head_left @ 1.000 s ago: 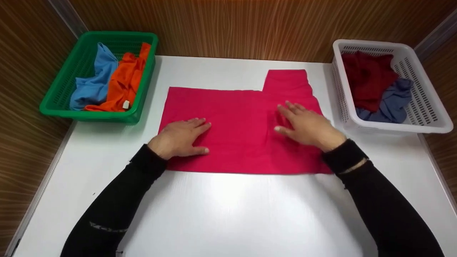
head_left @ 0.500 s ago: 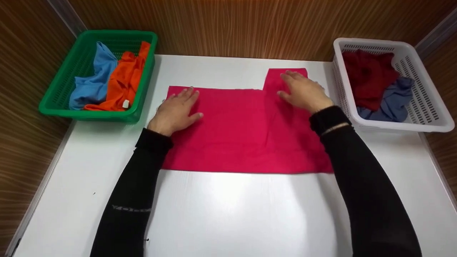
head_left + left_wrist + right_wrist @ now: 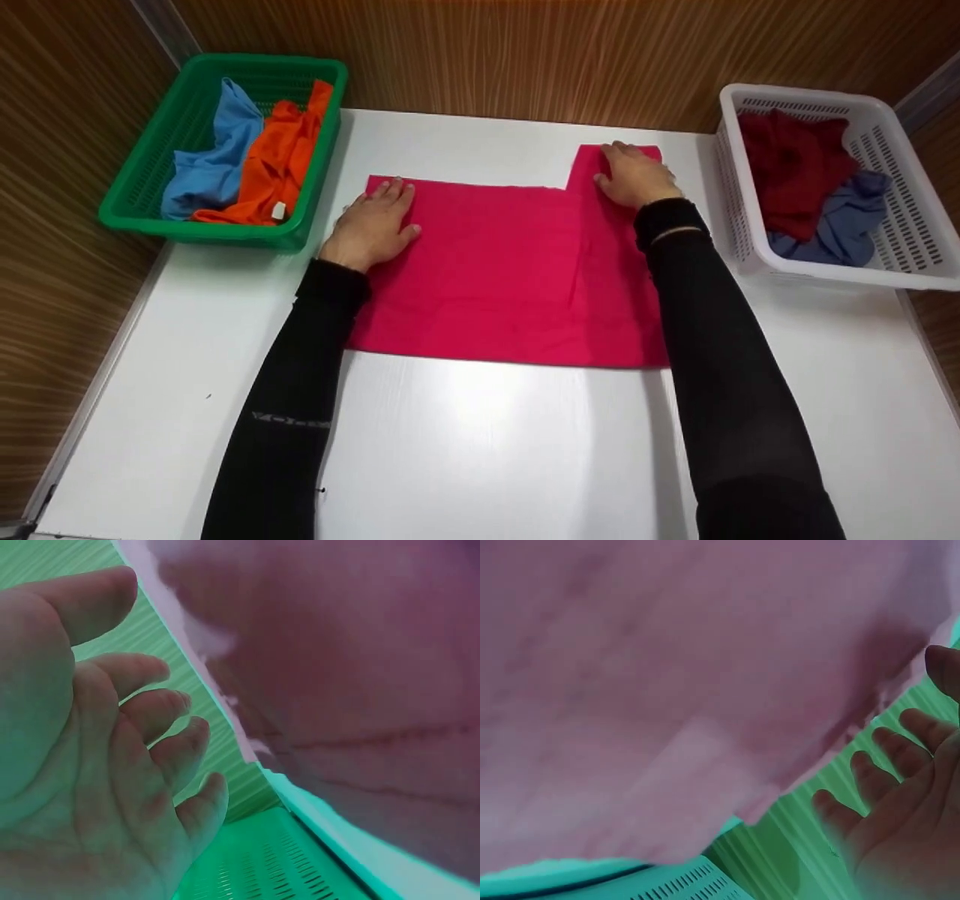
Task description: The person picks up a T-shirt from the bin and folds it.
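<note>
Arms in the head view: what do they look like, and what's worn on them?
They are a person's, in a black left sleeve and a black right sleeve with thick black cuffs. A grey, letter-like marking crosses the left forearm; a narrow contrasting strip near the right wrist is unclear. The left hand and right hand are gloveless.

Before wood-grain panelling (image 3: pixel 510 67), we see a green basket (image 3: pixel 196 229) holding blue cloth (image 3: pixel 217 161) and orange cloth (image 3: pixel 276 161), and a white basket (image 3: pixel 862 275) holding dark-red cloth (image 3: pixel 795 172) and slate-blue cloth (image 3: pixel 841 225).
</note>
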The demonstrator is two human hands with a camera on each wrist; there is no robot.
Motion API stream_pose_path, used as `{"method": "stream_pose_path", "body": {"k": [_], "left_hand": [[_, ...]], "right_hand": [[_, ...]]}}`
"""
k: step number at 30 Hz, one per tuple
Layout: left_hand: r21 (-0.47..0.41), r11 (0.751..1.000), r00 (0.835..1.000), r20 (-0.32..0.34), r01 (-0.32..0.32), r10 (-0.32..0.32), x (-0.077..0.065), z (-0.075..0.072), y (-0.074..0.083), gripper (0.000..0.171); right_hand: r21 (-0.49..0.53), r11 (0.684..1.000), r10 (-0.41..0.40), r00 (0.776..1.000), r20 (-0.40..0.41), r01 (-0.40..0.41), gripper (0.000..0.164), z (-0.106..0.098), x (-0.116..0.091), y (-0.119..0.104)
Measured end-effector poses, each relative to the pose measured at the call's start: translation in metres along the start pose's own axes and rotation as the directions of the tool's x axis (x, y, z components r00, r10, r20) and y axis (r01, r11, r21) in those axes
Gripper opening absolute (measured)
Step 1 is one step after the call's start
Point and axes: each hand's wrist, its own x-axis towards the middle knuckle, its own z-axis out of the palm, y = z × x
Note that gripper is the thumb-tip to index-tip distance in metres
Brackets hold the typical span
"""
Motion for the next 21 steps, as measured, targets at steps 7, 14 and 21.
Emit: {"method": "stream_pose_path", "body": {"k": [7, 14, 21], "left_hand": [[-0.006, 1.0, 0.999, 0.047, 0.02, -0.02, 0.004, 0.0, -0.004, 0.073], [0.014, 0.999, 0.997, 0.059, 0.049, -0.05, 0.005, -0.001, -0.006, 0.07], [0.051, 0.996, 0.997, -0.038, 0.073, -0.071, 0.008, -0.007, -0.006, 0.053]], "right_hand": [[0.004, 1.0, -0.021, 0.999, 0.037, 0.021, 0.067, -0.003, 0.011, 0.003], [-0.038, 0.999, -0.033, 0.998, -0.05, 0.031, 0.065, -0.003, 0.014, 0.006], [-0.113, 0.993, -0.054, 0.981, -0.186, 0.033, 0.046, -0.001, 0.019, 0.005]]}}
